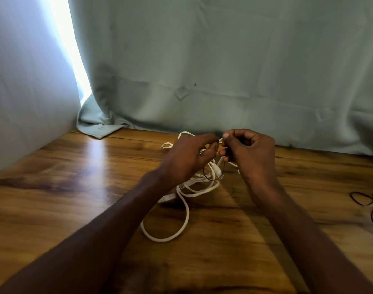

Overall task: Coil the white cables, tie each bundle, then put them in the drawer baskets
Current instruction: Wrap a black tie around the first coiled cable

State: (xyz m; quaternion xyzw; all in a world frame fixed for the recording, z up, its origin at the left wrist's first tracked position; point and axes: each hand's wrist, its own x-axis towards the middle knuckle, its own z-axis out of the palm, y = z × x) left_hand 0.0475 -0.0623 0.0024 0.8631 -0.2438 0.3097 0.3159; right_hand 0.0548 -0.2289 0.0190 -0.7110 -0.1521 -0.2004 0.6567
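A loose tangle of white cable (184, 211) lies on the wooden table (75, 198), with one long loop trailing toward me and clear plugs showing near its middle. Above the tangle, my left hand (187, 160) and my right hand (249, 153) are close together. Both pinch a thin black tie (213, 177), which hangs down as a loop around part of the white cable. The far part of the cable is hidden behind my hands.
Several more thin black ties (370, 206) lie at the table's right edge. A grey-green curtain (223, 71) hangs along the back of the table, bunched at the left corner. A pale wall (22, 92) closes the left side.
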